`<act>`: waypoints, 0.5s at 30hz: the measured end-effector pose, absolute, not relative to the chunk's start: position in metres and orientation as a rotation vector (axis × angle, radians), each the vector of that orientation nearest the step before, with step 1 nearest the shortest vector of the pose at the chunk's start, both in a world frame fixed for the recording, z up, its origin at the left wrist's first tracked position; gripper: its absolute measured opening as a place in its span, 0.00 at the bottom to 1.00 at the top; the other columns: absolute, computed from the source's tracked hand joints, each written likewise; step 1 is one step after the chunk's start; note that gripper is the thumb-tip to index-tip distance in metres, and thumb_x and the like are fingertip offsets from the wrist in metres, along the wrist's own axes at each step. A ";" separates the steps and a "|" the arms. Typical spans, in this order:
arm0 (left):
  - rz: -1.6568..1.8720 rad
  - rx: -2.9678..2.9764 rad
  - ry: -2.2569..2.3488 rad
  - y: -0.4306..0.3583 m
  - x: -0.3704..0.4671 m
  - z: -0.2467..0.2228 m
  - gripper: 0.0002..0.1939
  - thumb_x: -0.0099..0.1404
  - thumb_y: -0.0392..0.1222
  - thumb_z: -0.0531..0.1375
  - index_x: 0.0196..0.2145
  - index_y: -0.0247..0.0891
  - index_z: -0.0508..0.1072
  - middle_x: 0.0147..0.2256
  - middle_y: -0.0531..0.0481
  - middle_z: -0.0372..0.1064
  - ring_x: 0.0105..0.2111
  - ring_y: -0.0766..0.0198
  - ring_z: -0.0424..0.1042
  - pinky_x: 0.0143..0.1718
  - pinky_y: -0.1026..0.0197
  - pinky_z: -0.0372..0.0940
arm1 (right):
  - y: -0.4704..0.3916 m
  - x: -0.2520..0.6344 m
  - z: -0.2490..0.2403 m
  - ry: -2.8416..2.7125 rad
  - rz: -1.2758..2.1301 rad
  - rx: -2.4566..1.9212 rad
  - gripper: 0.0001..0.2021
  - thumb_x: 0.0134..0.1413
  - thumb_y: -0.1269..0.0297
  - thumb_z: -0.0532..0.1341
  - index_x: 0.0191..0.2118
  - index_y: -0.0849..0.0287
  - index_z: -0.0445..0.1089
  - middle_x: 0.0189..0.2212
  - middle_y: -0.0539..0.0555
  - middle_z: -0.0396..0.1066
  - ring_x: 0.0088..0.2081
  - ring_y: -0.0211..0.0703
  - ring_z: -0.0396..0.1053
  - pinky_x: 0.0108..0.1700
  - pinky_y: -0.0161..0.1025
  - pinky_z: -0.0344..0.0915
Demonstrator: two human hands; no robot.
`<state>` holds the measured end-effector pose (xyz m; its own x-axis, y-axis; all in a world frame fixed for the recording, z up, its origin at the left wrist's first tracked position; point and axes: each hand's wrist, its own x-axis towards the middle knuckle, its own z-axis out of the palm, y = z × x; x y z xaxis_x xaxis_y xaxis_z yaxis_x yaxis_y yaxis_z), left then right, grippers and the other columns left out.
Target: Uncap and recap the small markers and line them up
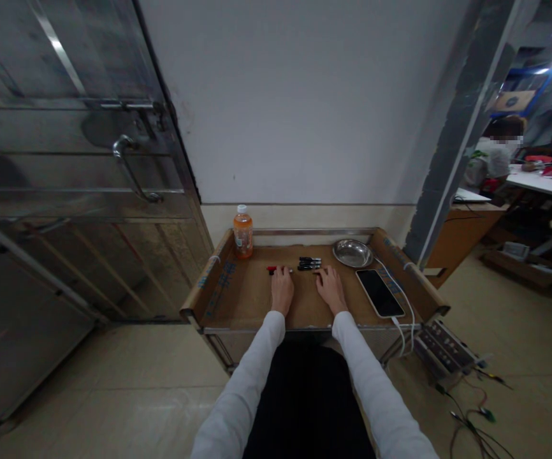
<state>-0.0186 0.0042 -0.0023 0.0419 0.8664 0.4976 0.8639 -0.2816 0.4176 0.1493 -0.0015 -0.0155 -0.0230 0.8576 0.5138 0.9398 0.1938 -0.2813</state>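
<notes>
Side by side, both hands rest palm down on a cardboard-lined cart top. My left hand has its fingers laid forward over what look like red and black pens; their ends show on either side of the fingers. My right hand lies with fingers stretched forward, the tips beside a small dark piece at the near end of a group of black pens. That group lies between the two hands, a little farther from me. Whether the right fingertips touch a pen is too small to tell.
An orange drink bottle stands at the back left corner. At the right are a round metal dish and a phone with a white cable. An electrical box with wires sits on the floor. People work at far right.
</notes>
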 end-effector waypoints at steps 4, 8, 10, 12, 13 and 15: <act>0.918 2.527 1.432 -0.007 -0.022 -0.003 0.15 0.59 0.26 0.51 0.42 0.36 0.68 0.44 0.41 0.64 0.46 0.55 0.66 0.50 0.52 0.62 | -0.001 0.150 -0.017 -1.903 -0.223 -1.670 0.10 0.58 0.70 0.52 0.40 0.58 0.69 0.39 0.58 0.66 0.43 0.48 0.61 0.45 0.43 0.58; 0.899 2.517 1.395 -0.007 -0.023 -0.009 0.09 0.63 0.31 0.52 0.39 0.37 0.69 0.40 0.43 0.65 0.44 0.56 0.67 0.49 0.52 0.64 | -0.002 0.151 -0.017 -1.921 -0.206 -1.661 0.09 0.58 0.70 0.52 0.38 0.57 0.69 0.38 0.57 0.66 0.42 0.47 0.61 0.44 0.42 0.57; 0.899 2.481 1.457 -0.002 -0.020 -0.012 0.07 0.65 0.34 0.52 0.38 0.37 0.69 0.40 0.43 0.65 0.43 0.56 0.67 0.48 0.51 0.64 | -0.003 0.151 -0.015 -1.927 -0.196 -1.669 0.09 0.58 0.69 0.53 0.38 0.56 0.69 0.38 0.57 0.66 0.42 0.47 0.61 0.44 0.41 0.56; 0.921 2.439 1.493 0.007 -0.013 -0.014 0.07 0.66 0.35 0.52 0.37 0.36 0.69 0.40 0.43 0.65 0.44 0.56 0.67 0.49 0.50 0.63 | -0.004 0.151 -0.014 -1.929 -0.201 -1.675 0.09 0.58 0.69 0.53 0.38 0.56 0.70 0.38 0.57 0.66 0.42 0.47 0.62 0.43 0.41 0.56; 0.948 2.414 1.499 0.011 -0.009 -0.015 0.07 0.66 0.35 0.52 0.37 0.36 0.69 0.40 0.43 0.65 0.45 0.57 0.67 0.50 0.50 0.63 | -0.004 0.151 -0.014 -1.931 -0.204 -1.676 0.09 0.58 0.69 0.53 0.38 0.55 0.70 0.38 0.57 0.66 0.42 0.47 0.62 0.43 0.41 0.56; 0.968 2.381 1.466 0.020 0.000 -0.016 0.08 0.66 0.34 0.51 0.37 0.36 0.70 0.41 0.44 0.66 0.45 0.58 0.67 0.50 0.51 0.63 | -0.004 0.151 -0.014 -1.932 -0.204 -1.684 0.09 0.58 0.69 0.53 0.39 0.55 0.71 0.38 0.57 0.66 0.42 0.48 0.62 0.43 0.42 0.56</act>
